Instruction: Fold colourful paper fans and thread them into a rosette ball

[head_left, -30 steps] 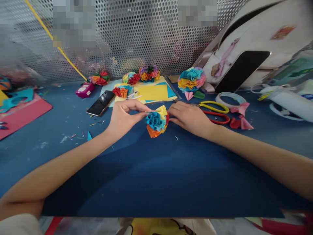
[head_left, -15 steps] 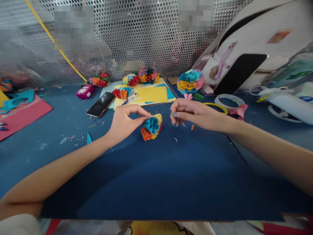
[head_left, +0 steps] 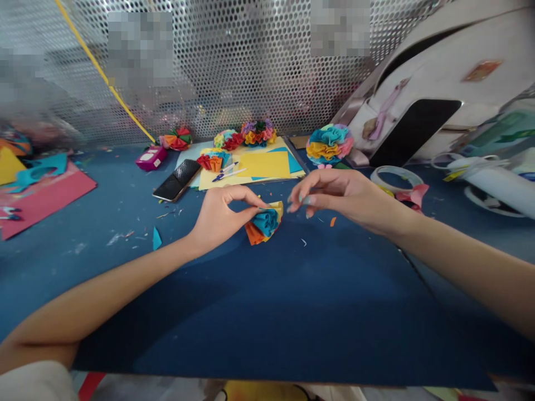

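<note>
Between its thumb and forefinger, my left hand (head_left: 223, 217) pinches a small ruffled paper flower (head_left: 266, 223) in blue, orange and yellow, held just above the dark blue table. My right hand (head_left: 334, 195) is to the right of the flower with a gap between them. Its fingers are curled loosely and apart, and nothing shows in them. An orange paper scrap (head_left: 333, 221) lies below my right hand.
Behind my hands are yellow paper (head_left: 263, 165), pens (head_left: 225, 172), a phone (head_left: 177, 179), a purple box (head_left: 151, 158) and several paper flowers. A large paper flower (head_left: 330, 146), tape roll (head_left: 397, 178) and pale backpack (head_left: 443, 72) are at the right.
The view has shifted slightly. My right hand's fingers have spread a little and come nearer the flower, which has turned slightly in my left hand's pinch.
</note>
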A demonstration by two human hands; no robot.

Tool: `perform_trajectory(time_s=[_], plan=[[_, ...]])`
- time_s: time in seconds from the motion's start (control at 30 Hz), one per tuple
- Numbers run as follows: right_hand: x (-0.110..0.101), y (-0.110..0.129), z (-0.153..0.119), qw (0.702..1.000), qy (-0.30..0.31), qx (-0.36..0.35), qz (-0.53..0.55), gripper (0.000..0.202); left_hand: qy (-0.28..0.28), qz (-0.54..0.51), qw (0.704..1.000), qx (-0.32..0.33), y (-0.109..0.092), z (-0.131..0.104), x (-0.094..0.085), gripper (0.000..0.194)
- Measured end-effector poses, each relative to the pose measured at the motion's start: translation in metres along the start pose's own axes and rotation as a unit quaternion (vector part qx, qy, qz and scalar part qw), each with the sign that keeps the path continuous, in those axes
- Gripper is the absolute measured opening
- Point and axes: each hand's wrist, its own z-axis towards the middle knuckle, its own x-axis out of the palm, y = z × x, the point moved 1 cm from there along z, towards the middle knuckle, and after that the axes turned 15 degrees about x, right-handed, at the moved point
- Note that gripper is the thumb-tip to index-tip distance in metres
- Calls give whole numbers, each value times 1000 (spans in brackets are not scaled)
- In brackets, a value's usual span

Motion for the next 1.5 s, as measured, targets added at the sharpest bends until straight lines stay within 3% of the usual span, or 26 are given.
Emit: perform_trajectory(time_s=[0.17,0.37,0.73,0.87,1.13,1.27,1.33,1.5], plan=[[2,3,-4,992,-86,-91,15,15,-3,-4,1000,6,-2,-2,1,14],[9,12,-13,988,-83,-104,-78,11,-1,-6,1000,4,-3,-3,2,13],[12,8,-12,982,-136,-121,-57,9,18,21,1000,11,-3,-3,2,18],[12,8,-14,972,-149,-139,-114,7,17,29,999,18,-3,-3,3,18],[20,3,-18,891,-190,-195,-363,13,14,-23,1000,-2,-8,-4,4,16],[26,1,-22,807,-194,-254,-496,20,25,-17,1000,0,-11,-10,8,10],[29,1,-24,779,-197,-279,-526,25,30,-16,999,4,-13,-11,10,9],[32,3,-24,768,-203,-289,-535,25,33,-16,999,3,-15,-12,12,8]])
